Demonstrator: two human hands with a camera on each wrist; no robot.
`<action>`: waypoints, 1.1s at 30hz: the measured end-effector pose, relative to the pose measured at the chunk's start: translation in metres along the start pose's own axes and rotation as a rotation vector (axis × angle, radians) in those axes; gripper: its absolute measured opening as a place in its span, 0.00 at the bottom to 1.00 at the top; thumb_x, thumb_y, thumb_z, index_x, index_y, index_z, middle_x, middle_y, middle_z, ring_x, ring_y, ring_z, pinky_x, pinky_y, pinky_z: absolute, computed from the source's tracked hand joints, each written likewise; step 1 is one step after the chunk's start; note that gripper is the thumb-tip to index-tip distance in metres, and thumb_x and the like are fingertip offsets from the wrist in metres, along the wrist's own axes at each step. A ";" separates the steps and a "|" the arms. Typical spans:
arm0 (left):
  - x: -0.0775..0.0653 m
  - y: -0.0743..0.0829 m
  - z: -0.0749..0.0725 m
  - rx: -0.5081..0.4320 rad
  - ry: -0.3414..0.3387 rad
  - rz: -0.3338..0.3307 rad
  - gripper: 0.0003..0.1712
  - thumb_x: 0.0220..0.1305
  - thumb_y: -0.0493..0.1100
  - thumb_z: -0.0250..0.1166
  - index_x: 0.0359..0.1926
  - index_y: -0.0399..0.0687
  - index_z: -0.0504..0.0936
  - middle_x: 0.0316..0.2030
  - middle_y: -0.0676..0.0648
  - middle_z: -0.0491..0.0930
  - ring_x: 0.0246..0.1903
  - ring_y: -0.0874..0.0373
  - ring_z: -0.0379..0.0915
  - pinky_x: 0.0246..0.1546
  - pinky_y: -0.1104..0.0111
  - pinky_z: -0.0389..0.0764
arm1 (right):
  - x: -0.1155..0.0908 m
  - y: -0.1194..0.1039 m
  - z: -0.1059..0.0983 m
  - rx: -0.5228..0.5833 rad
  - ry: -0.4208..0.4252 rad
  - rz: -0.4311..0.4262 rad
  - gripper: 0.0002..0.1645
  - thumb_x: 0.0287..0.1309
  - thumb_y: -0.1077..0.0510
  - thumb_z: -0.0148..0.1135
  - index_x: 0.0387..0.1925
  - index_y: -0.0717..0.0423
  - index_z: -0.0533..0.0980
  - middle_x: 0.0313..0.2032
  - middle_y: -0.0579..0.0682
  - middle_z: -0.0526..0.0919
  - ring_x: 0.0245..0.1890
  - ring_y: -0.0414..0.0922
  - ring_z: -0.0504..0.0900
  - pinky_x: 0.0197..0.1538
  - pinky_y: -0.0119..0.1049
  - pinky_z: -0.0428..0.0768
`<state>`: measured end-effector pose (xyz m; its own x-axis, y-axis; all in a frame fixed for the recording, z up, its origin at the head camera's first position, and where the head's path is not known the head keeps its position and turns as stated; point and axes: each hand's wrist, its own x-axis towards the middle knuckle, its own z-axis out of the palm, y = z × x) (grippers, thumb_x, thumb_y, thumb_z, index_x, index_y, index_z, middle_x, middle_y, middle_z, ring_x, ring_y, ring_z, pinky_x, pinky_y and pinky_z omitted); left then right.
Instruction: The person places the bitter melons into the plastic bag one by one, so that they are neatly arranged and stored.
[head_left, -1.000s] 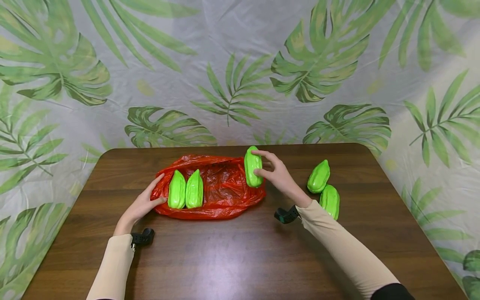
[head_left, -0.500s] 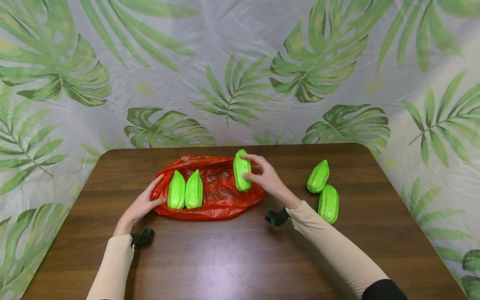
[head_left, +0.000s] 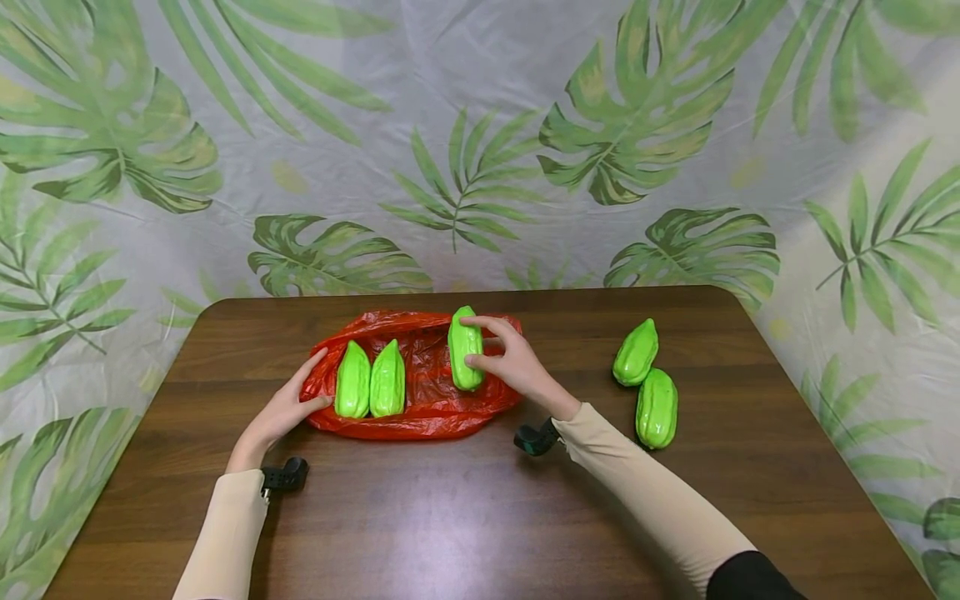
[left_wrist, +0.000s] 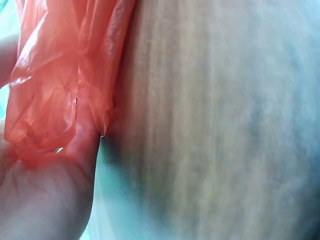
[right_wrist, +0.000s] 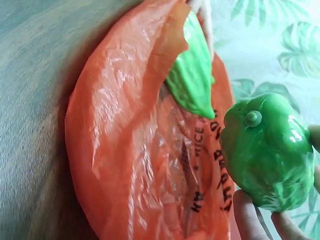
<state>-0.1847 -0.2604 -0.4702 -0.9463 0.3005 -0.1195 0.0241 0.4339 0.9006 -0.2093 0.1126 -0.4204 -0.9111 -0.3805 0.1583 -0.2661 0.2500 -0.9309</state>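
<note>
A red plastic bag point(head_left: 427, 425) lies with its mouth spread on the table. Two glossy green ridged gourds with pointed tips point(head_left: 352, 380) point(head_left: 387, 380) sit side by side in its left part. My left hand point(head_left: 281, 406) holds the bag's left end, thumb and fingers around the plastic; in the left wrist view the thumb partly shows through the translucent red. Over the right part of the bag, my right hand point(head_left: 517, 362) grips another green gourd point(head_left: 465, 350) between thumb and fingers. The right wrist view shows this gourd point(right_wrist: 270, 150) with its stubby stem end toward the camera.
Two more green gourds point(head_left: 636, 353) point(head_left: 657, 408) lie close together on the right side of the wooden table point(head_left: 420, 517). Behind the table hangs a leaf-printed cloth point(head_left: 480, 150). Black lettering shows on the bag's inner side.
My right hand has moved left and slightly nearer with the gourd, from the bag's right edge to over its right part. The left hand and the other gourds have stayed put.
</note>
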 end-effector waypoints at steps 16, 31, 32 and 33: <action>0.000 -0.001 0.000 0.006 -0.004 -0.002 0.47 0.65 0.37 0.60 0.76 0.50 0.41 0.71 0.29 0.38 0.68 0.30 0.36 0.62 0.37 0.45 | 0.006 0.006 0.028 -0.039 -0.001 0.011 0.31 0.55 0.62 0.68 0.62 0.53 0.72 0.60 0.55 0.67 0.53 0.56 0.74 0.52 0.45 0.76; 0.001 -0.001 0.000 -0.001 -0.003 0.010 0.47 0.65 0.36 0.60 0.76 0.48 0.41 0.71 0.28 0.38 0.68 0.30 0.35 0.63 0.37 0.44 | 0.013 0.011 0.053 -0.039 -0.021 0.038 0.31 0.55 0.63 0.68 0.61 0.54 0.72 0.61 0.58 0.66 0.54 0.57 0.74 0.53 0.48 0.76; 0.001 -0.001 0.000 0.001 -0.002 0.009 0.47 0.65 0.36 0.60 0.76 0.48 0.41 0.71 0.28 0.38 0.68 0.30 0.35 0.63 0.37 0.44 | 0.013 0.012 0.054 -0.043 -0.022 0.042 0.30 0.55 0.63 0.68 0.61 0.53 0.73 0.61 0.58 0.66 0.54 0.56 0.74 0.53 0.47 0.76; 0.001 -0.001 0.000 0.003 -0.001 0.007 0.47 0.65 0.36 0.60 0.76 0.49 0.41 0.71 0.28 0.38 0.68 0.30 0.35 0.63 0.37 0.44 | 0.014 0.012 0.056 -0.045 -0.023 0.044 0.30 0.55 0.63 0.68 0.61 0.53 0.73 0.61 0.58 0.66 0.54 0.56 0.74 0.53 0.46 0.76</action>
<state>-0.1860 -0.2603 -0.4711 -0.9459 0.3042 -0.1132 0.0319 0.4342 0.9003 -0.2074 0.0607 -0.4477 -0.9151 -0.3881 0.1093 -0.2400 0.3064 -0.9212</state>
